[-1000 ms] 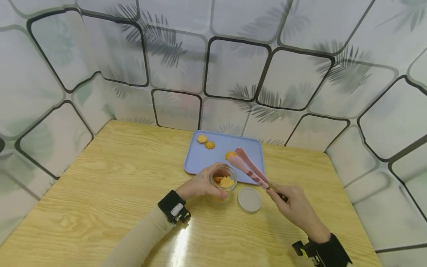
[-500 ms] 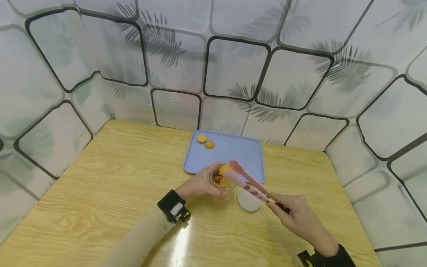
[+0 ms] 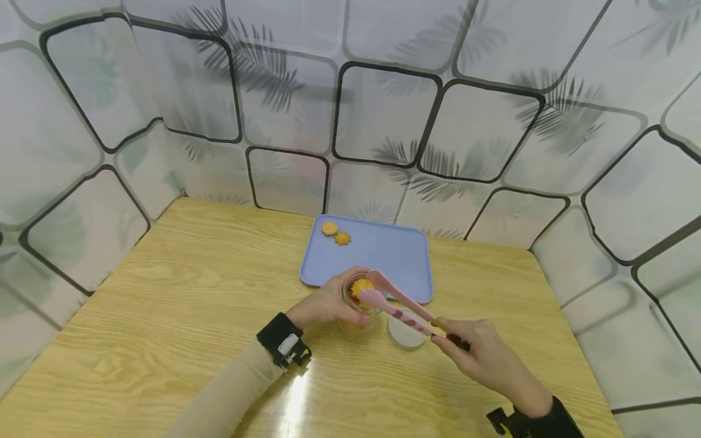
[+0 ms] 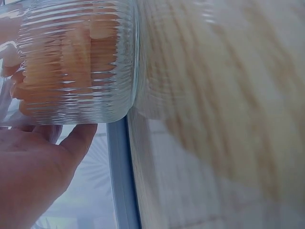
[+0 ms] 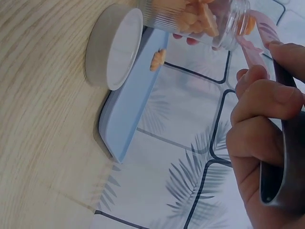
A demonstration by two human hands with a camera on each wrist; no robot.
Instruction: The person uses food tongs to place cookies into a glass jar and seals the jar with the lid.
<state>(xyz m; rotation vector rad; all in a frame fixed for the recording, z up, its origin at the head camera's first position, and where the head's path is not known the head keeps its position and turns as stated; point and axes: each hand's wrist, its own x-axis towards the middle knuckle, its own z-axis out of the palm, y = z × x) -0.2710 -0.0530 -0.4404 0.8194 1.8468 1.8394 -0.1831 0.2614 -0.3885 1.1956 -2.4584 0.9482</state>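
Observation:
My left hand (image 3: 331, 301) grips a ribbed glass jar (image 4: 71, 62) around its side, its mouth tilted up toward me. Several golden cookies show through the glass. With my right hand (image 3: 484, 353) I hold pink tongs (image 3: 397, 314) by their dark handles. Their tips are at the jar's mouth, beside a flower-shaped cookie (image 3: 361, 287) in the opening. Whether the tips still pinch that cookie, I cannot tell. The jar's round pale lid (image 3: 406, 333) lies on the table below the tongs, partly covered by them in the head view.
Behind the jar a blue tray (image 3: 386, 249) lies near the wall. On its far left corner are a round cookie (image 3: 330, 229) and a flower-shaped cookie (image 3: 342, 238). The wooden table (image 3: 208, 286) meets patterned curtains (image 3: 290, 176) at the back and sides.
The tongs have carried the flower-shaped cookie from above the tray leftward and down into the jar's mouth. My right hand moved slightly toward me. The left hand and jar stayed in place.

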